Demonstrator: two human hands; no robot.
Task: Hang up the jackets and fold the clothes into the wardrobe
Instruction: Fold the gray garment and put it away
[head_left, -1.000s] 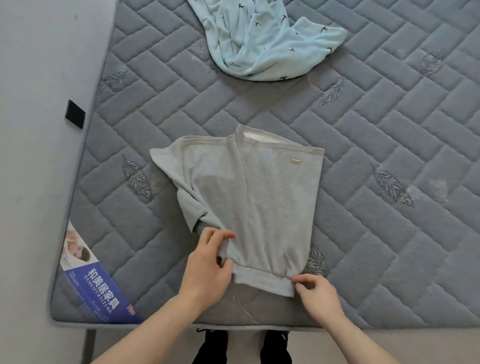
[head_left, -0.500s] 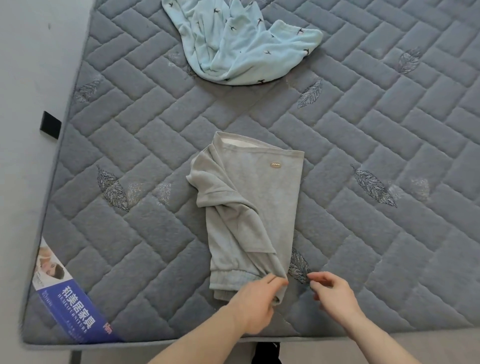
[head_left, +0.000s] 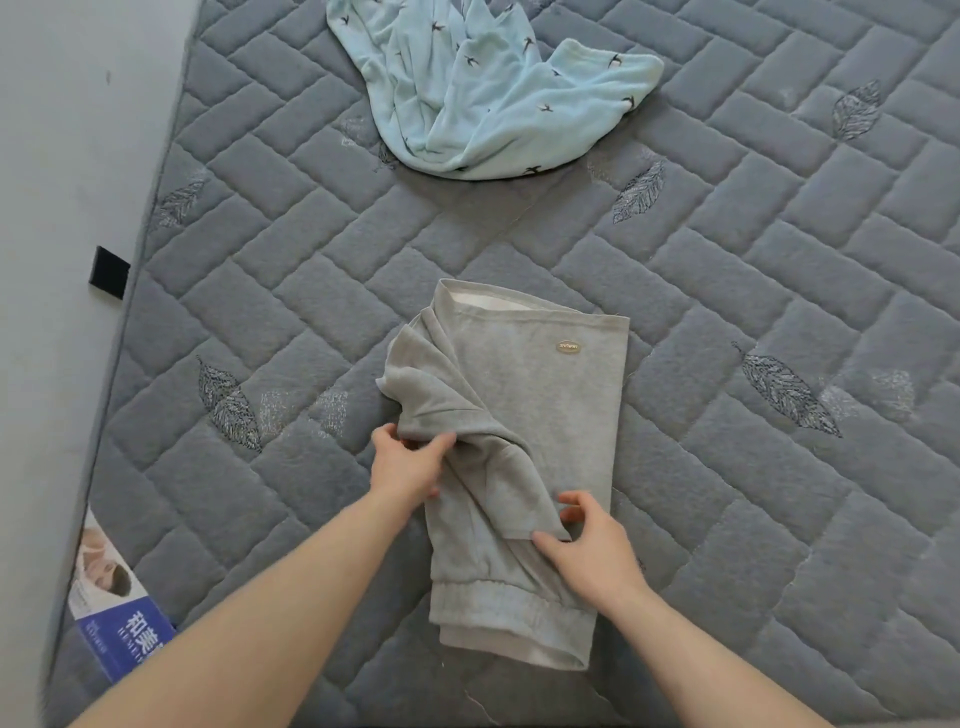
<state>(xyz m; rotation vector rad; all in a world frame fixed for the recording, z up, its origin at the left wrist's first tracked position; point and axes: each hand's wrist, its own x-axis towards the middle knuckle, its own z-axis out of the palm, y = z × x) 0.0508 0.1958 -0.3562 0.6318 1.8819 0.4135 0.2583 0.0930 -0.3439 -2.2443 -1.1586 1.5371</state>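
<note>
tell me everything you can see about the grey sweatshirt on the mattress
The grey sweatshirt looks like soft fleece-backed knit, with a ribbed hem nearest the person and a small oval badge near the far edge. It lies partly folded into a narrow strip on the quilted grey mattress, one side folded over in loose creases. The left hand grips the bunched fabric at its left side; the right hand pinches the folded flap's edge.

A grey quilted mattress (head_left: 727, 291) stitched with leaf motifs is seen bare of bedding. A partly folded grey garment (head_left: 545, 415) is laid near its front edge, and a crumpled light-blue cloth (head_left: 493, 104) with small dark birds is spread farther back, well apart. A blue label (head_left: 122, 629) is fixed at the front left corner.
</note>
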